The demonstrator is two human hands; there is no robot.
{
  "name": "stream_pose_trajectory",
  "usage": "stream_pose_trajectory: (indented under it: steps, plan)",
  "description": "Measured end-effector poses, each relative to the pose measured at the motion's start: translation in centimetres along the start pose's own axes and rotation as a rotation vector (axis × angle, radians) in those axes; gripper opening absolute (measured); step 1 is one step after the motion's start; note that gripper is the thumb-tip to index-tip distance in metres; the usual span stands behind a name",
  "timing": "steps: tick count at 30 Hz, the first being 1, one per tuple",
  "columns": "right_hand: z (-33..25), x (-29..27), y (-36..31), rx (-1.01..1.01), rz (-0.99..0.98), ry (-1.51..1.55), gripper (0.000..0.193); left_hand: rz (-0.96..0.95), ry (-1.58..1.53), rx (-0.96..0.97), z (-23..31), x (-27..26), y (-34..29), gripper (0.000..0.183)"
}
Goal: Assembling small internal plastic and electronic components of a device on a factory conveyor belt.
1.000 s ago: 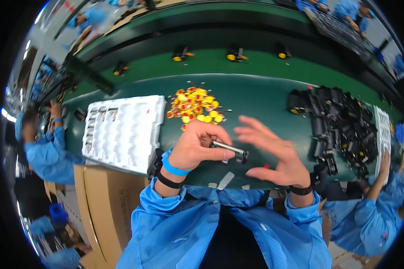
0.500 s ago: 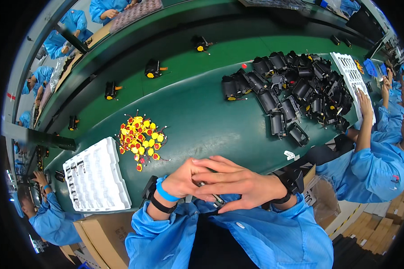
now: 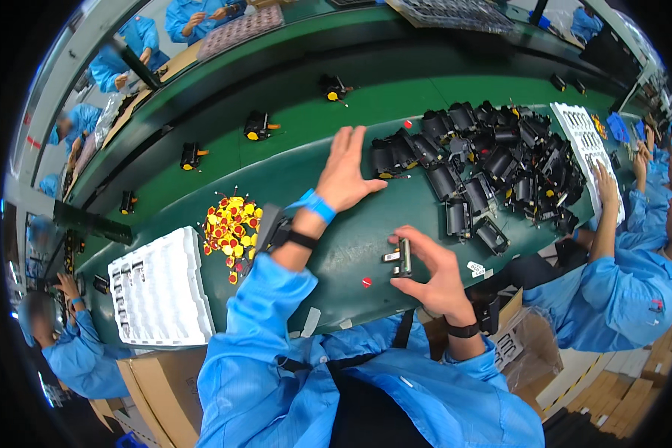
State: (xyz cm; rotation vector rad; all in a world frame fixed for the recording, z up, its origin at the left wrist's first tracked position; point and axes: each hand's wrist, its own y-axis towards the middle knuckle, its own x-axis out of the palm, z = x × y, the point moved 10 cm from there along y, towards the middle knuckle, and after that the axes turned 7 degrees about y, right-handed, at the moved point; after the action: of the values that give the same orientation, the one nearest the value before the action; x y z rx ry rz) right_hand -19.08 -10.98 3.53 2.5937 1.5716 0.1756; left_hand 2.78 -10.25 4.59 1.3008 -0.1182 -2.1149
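Observation:
My left hand [image 3: 345, 173] reaches over the bench with fingers stretched and thumb apart, holding nothing. Its fingertips are close to the left edge of a heap of black plastic housings [image 3: 444, 181], some with yellow pieces and thin wires. Nearer to me, my right hand [image 3: 434, 272] grips a small dark part with a silvery tab [image 3: 402, 257] between thumb and fingers, above the bench; its exact kind is hard to make out. A pile of yellow-and-red wired discs [image 3: 228, 228] lies left of my left forearm, which partly covers it.
A white moulded tray [image 3: 164, 295] with several small dark parts lies at the left. Another white tray [image 3: 575, 134] stands beyond the housings, under a co-worker's hand [image 3: 605, 187]. Spaced black units [image 3: 258, 125] sit on the green belt [image 3: 291, 112]. A cardboard box [image 3: 157, 388] stands below the bench.
My hands, together over the small part before, have come apart. The left moved up and forward toward the housings; the right moved out to the right, keeping the part.

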Motion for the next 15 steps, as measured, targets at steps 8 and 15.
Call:
stream_pose_trajectory:
  steps: [8,15]
  plan:
    - [3.4,-1.4,-2.1,0.005,0.134,0.352,0.063,-0.111,-0.2,-0.129,0.5,-1.1,-2.1,0.089]
    - [-6.3,0.7,0.4,-0.307,0.033,0.221,0.085,0.093,-0.359,-0.084,4.3,-12.4,-10.5,0.075]
